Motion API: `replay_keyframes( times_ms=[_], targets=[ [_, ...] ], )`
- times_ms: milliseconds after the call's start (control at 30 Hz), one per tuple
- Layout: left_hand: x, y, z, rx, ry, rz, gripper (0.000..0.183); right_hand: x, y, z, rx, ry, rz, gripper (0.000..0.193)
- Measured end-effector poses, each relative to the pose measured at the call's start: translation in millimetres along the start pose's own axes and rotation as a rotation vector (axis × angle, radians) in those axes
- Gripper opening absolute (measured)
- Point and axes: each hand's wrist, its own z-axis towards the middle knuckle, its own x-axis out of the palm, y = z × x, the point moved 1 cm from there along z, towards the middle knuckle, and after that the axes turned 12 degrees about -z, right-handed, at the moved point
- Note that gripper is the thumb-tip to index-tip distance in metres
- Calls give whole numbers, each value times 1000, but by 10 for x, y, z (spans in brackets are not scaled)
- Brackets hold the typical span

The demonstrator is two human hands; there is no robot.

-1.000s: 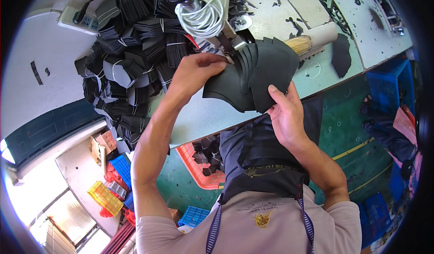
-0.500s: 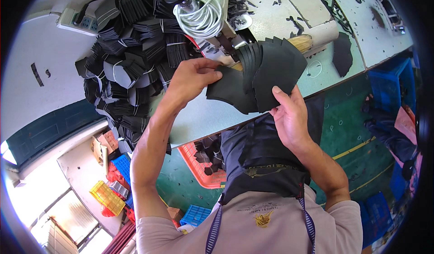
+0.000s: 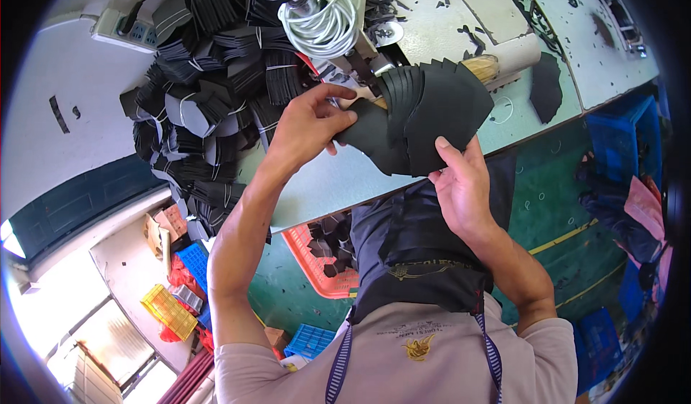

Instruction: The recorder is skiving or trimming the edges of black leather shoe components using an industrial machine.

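Over the table's front edge I hold a fanned set of black, flat cut sheet pieces, overlapping with jagged upper corners. My right hand grips their lower right edge, thumb on top and fingers underneath. My left hand is at the leftmost black piece, its thumb on the upper left corner and the index finger stretched above it. Some left fingers are hidden behind the hand and the piece. Just beyond the pieces is a machine, partly covered by them.
Bundles of tied black pieces are heaped at the left. A coil of pale cable hangs by the machine. A single black piece and scraps lie on the right. Below the table stands an orange basket; a blue crate is at right.
The leftmost piece has shifted slightly up and right, closer under the fan. My left hand has moved a little to the right, its lower fingers now showing below. The right hand keeps its grip.
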Motion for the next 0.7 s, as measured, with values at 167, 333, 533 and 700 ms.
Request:
replay_keyframes(
  times_ms=[167,333,533,700],
  targets=[
    [13,86,172,117,-136,-8,26,155,44,-13,-28,23,56,48],
    [169,179,176,169,-159,-184,25,86,58,-16,-69,17,105,47],
    [763,534,-498,295,-74,-391,64,55,-135,-113,-217,266,-169,58],
    [719,360,-720,138,31,-318,53,-169,-119,-325,-191,255,-751,74]
  ],
)
